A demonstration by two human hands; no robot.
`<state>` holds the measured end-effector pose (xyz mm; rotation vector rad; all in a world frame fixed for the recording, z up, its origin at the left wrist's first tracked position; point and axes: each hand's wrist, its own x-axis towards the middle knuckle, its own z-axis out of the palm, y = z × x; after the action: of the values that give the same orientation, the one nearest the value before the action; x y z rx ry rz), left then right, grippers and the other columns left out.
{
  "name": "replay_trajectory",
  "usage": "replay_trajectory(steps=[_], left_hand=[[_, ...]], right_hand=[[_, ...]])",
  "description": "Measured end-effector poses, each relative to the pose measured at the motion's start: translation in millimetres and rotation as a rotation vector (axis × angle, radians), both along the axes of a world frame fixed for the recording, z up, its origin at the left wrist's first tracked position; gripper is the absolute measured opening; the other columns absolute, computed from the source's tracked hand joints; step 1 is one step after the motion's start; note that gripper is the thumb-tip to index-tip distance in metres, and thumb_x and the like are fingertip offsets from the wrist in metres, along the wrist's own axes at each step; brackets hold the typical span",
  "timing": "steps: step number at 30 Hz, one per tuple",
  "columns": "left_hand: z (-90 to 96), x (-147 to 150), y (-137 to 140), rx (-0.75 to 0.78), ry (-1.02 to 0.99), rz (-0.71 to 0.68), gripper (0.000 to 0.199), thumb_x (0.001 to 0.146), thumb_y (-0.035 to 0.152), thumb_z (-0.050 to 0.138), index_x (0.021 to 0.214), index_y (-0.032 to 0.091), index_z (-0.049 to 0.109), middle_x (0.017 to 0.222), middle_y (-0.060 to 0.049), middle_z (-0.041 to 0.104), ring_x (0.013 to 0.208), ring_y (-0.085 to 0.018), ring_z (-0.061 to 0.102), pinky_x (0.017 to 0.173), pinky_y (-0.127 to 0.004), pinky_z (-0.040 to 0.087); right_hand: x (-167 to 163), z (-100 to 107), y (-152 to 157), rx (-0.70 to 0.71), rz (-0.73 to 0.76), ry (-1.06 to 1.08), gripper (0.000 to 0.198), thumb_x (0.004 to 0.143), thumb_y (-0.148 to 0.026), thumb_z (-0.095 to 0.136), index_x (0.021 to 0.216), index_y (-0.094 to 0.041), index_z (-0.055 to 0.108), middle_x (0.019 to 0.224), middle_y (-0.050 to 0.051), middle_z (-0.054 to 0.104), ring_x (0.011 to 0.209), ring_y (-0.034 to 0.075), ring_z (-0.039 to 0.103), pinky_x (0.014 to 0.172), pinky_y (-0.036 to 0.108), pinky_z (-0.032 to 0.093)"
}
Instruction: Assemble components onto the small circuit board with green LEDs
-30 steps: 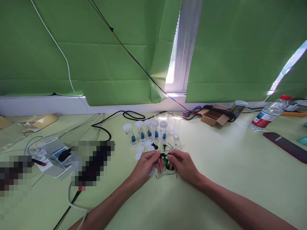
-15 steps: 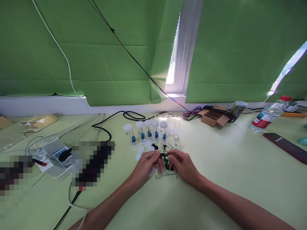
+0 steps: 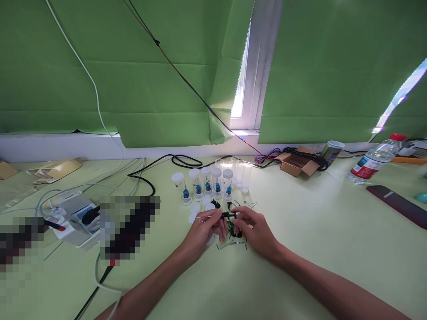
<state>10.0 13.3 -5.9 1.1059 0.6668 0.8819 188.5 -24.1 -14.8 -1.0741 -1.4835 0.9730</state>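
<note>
My left hand (image 3: 203,229) is closed in a pinch on a small black part with a narrow shaft (image 3: 228,214). Thin metal wires (image 3: 203,218) stick out to the left from the same fingers. At the part's other end, the thumb and index finger of my right hand (image 3: 258,229) close around its wider tip. Green pieces (image 3: 230,224) lie just below the part, partly hidden by fingers. Black round pieces (image 3: 237,234) and L-shaped metal keys (image 3: 238,243) rest on the table under my hands.
Beyond my hands stand several clear tubes with white caps and blue pieces inside (image 3: 217,183), and uncapped clear tubes (image 3: 246,177). White caps (image 3: 195,208) lie nearby. A power strip (image 3: 78,222) with cables is left; a cardboard box (image 3: 296,165) and water bottle (image 3: 373,162) are right.
My right fingertips have shifted slightly on the black part, so more of its right end shows. My left hand has barely moved.
</note>
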Motion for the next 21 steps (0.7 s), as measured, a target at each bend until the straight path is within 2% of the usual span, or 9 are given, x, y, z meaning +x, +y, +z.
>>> replay_trajectory(steps=[16, 21], left_hand=[[0.9, 0.4, -0.6, 0.041, 0.052, -0.007, 0.035, 0.092, 0.038, 0.057, 0.07, 0.012, 0.065, 0.063, -0.005, 0.061, 0.052, -0.014, 0.057, 0.048, -0.025, 0.045], [0.0, 0.5, -0.2, 0.045, 0.055, -0.01, 0.035, 0.091, 0.039, 0.058, 0.07, 0.012, 0.065, 0.064, -0.005, 0.061, 0.053, -0.014, 0.058, 0.049, -0.025, 0.046]], right_hand=[[-0.5, -0.7, 2.2, -0.038, -0.004, -0.002, 0.016, 0.089, -0.031, 0.055, 0.09, -0.017, 0.064, 0.06, -0.003, 0.058, 0.052, 0.011, 0.052, 0.054, 0.023, 0.044], [-0.6, 1.0, 2.2, -0.025, -0.004, -0.025, 0.023, 0.091, -0.033, 0.053, 0.074, -0.018, 0.059, 0.06, -0.002, 0.057, 0.051, 0.01, 0.048, 0.054, 0.023, 0.044]])
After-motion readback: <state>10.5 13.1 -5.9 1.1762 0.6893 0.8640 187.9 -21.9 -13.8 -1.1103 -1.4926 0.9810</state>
